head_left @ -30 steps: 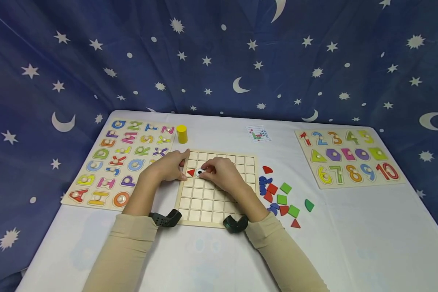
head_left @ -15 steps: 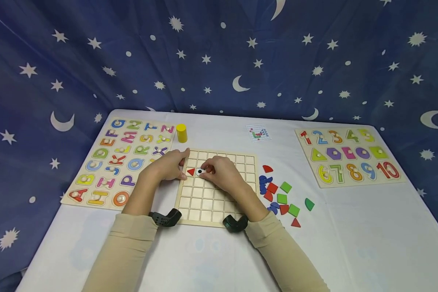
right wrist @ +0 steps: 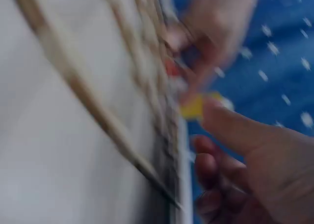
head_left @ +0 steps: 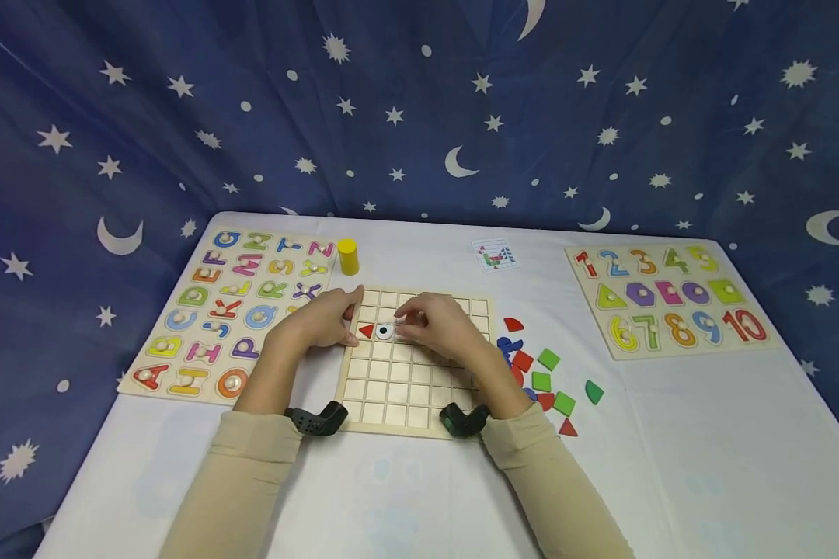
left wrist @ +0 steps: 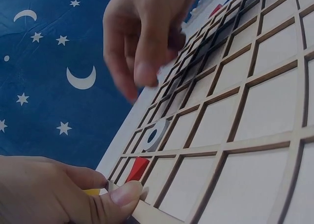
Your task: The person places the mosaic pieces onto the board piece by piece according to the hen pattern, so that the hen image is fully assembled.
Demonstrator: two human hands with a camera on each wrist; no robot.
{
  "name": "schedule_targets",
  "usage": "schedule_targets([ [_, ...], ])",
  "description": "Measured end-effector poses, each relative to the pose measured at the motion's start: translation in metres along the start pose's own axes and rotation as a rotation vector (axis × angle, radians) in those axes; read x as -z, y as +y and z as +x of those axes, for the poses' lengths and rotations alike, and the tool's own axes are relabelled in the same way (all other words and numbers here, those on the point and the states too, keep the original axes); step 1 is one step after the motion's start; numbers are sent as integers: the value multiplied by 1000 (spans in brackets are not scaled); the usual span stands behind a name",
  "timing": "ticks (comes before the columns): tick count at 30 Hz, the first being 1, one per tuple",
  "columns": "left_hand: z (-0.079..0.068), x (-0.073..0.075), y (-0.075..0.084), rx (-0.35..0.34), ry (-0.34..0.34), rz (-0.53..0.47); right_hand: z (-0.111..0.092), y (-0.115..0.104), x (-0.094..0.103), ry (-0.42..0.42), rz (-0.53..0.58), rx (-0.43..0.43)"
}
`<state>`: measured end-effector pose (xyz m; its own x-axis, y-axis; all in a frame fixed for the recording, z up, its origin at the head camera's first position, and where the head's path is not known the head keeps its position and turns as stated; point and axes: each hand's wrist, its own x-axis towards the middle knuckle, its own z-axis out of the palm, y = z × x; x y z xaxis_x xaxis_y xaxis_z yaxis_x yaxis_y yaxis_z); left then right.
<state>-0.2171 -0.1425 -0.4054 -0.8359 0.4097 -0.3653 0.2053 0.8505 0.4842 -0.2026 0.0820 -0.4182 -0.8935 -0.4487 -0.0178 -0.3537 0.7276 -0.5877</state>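
Note:
My left hand (head_left: 318,318) grips the left edge of the wooden grid board (head_left: 373,391); in the left wrist view its thumb presses the frame from above. In a cell beside that hand lies a red triangle (head_left: 367,331). One cell to the right sits a white disc with a black dot (head_left: 384,331). My right hand (head_left: 436,326) hovers just right of the disc, fingers loosely bent and apart from it, holding nothing. The left wrist view shows a gap between the right hand (left wrist: 144,37) and the disc (left wrist: 156,136). The right wrist view is blurred.
Loose red, blue and green pieces (head_left: 541,381) lie right of the board. A letter puzzle (head_left: 203,310) stands left and a number puzzle (head_left: 671,303) right. A yellow cylinder (head_left: 349,258) and a small picture card (head_left: 494,255) are behind the board.
My right hand has let go of the white disc and drawn back to the right, leaving the disc on the board. The left hand stays on the board's edge.

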Motion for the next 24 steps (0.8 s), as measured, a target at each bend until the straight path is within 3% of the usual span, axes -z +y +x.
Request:
schedule_targets([
  [3, 0, -2, 1, -11, 1, -7, -12, 20, 28, -29, 22, -47],
  [6, -1, -4, 1, -16, 6, -18, -27, 45, 53, -37, 34, -156],
  [10, -4, -5, -1, -8, 12, -22, -45, 75, 73, -71, 39, -297],
  [17, -6, -4, -3, -22, 20, -14, -60, 99, 80, -148, 7, -424],
  [24, -2, -5, -3, -37, 33, -20, -57, 100, 78, -128, -8, -443],
])
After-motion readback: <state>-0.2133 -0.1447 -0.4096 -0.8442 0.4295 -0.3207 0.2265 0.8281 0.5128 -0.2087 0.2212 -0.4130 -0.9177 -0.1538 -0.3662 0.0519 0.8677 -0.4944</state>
